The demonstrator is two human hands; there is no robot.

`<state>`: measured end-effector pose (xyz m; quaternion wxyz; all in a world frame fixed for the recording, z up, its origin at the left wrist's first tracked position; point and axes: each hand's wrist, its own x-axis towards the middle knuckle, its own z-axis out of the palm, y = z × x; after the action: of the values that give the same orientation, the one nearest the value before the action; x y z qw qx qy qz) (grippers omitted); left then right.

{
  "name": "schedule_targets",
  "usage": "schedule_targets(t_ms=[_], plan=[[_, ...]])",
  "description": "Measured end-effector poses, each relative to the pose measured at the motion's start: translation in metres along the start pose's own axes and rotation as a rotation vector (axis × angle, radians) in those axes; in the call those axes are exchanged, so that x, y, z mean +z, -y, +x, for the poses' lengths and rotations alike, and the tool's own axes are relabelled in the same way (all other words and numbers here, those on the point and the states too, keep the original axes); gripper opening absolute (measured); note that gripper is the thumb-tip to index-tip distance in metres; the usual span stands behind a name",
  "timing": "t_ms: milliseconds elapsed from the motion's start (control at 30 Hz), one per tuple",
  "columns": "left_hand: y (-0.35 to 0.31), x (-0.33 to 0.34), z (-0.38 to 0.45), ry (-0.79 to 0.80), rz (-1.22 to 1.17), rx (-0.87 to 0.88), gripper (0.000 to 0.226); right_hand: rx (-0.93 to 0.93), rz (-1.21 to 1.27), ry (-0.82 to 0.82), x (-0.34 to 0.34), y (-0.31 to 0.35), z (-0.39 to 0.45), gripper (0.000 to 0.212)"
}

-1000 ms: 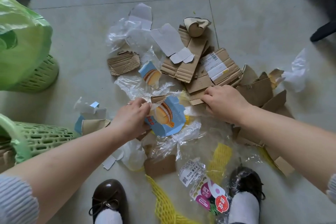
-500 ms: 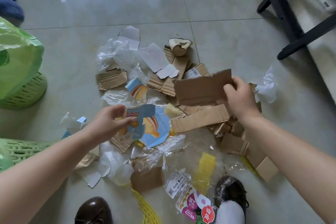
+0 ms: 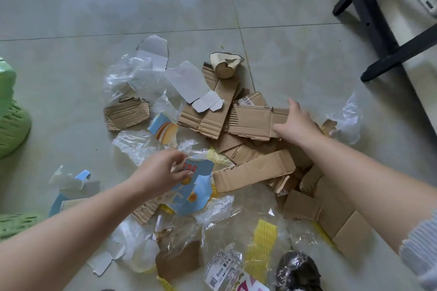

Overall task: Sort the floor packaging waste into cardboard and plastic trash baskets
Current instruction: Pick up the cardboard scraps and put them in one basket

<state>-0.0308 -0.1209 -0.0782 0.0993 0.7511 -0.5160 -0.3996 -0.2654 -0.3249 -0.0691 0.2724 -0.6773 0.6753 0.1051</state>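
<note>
While you're gathering cardboard, your right hand (image 3: 295,125) is gripping a brown cardboard panel (image 3: 255,123) by its right end, long axis running left-right, lying on the heap. Your left hand (image 3: 160,173) is pinching a blue printed carton scrap (image 3: 195,186) lying mid-floor (image 3: 283,19). Next, you're likely needing to carry both left to the green baskets (image 3: 11,125).

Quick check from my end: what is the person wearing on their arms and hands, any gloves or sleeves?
No gloves: both the left hand and right hand are bare, forearms uncovered. A light grey-blue ribbed knit sleeve sits pushed up on the right arm. Light polish shows on one left nail.
</note>
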Motion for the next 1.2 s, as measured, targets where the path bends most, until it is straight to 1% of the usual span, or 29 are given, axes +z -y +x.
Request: schedule_targets(t_ms=[67,100,133,233,300,367,433,467,500,600,733,800,867,933,1000,1067,1100,1200], plan=[[0.000,0.001,0.003,-0.015,0.021,0.001,0.023,-0.137,-0.169,-0.066,-0.001,0.005,0.004,0.079],[0.000,0.001,0.005,-0.023,0.030,-0.005,0.025,-0.203,-0.213,-0.073,-0.001,0.009,0.009,0.079],[-0.001,0.000,0.006,-0.027,0.041,-0.005,0.025,-0.250,-0.248,-0.046,0.001,0.012,0.013,0.081],[0.001,0.000,0.008,-0.019,0.062,0.051,0.020,-0.254,-0.305,0.079,0.009,0.022,0.024,0.096],[0.003,0.000,0.006,0.010,0.082,0.075,0.023,-0.249,-0.344,0.063,0.014,0.024,0.025,0.094],[0.007,0.002,0.004,0.015,0.125,0.087,0.020,-0.276,-0.350,-0.005,0.017,0.025,0.025,0.086],[0.009,0.004,0.001,-0.012,0.158,0.095,0.022,-0.288,-0.287,-0.043,0.015,0.027,0.023,0.081],[0.009,0.004,-0.001,-0.031,0.158,0.098,0.022,-0.280,-0.240,-0.037,0.013,0.027,0.022,0.077],[0.009,0.004,-0.003,-0.050,0.156,0.104,0.023,-0.271,-0.190,-0.023,0.009,0.028,0.019,0.071],[0.009,0.001,-0.008,-0.110,0.135,0.118,0.021,-0.263,-0.080,-0.001,-0.007,0.023,0.012,0.044],[0.009,-0.007,-0.018,-0.168,0.084,0.085,0.022,-0.281,0.147,0.003,-0.034,0.007,0.000,0.026],[0.010,-0.011,-0.024,-0.190,0.048,0.042,0.022,-0.308,0.310,0.056,-0.046,0.001,-0.007,0.022],[0.013,-0.015,-0.029,-0.197,-0.057,-0.011,0.022,-0.333,0.374,0.178,-0.053,-0.002,-0.016,0.021],[0.015,-0.020,-0.034,-0.167,-0.217,-0.079,0.023,-0.350,0.304,0.360,-0.053,-0.004,-0.025,0.019],[0.017,-0.026,-0.038,-0.157,-0.374,-0.130,0.023,-0.386,0.093,0.513,-0.045,-0.005,-0.032,0.016],[0.021,-0.031,-0.038,-0.194,-0.536,-0.202,0.022,-0.440,-0.176,0.578,-0.031,-0.003,-0.039,0.020],[0.024,-0.035,-0.036,-0.223,-0.627,-0.251,0.020,-0.469,-0.266,0.595,-0.023,-0.001,-0.042,0.022],[0.033,-0.043,-0.024,-0.350,-0.874,-0.362,0.014,-0.569,-0.407,0.604,0.000,0.007,-0.044,0.023]])
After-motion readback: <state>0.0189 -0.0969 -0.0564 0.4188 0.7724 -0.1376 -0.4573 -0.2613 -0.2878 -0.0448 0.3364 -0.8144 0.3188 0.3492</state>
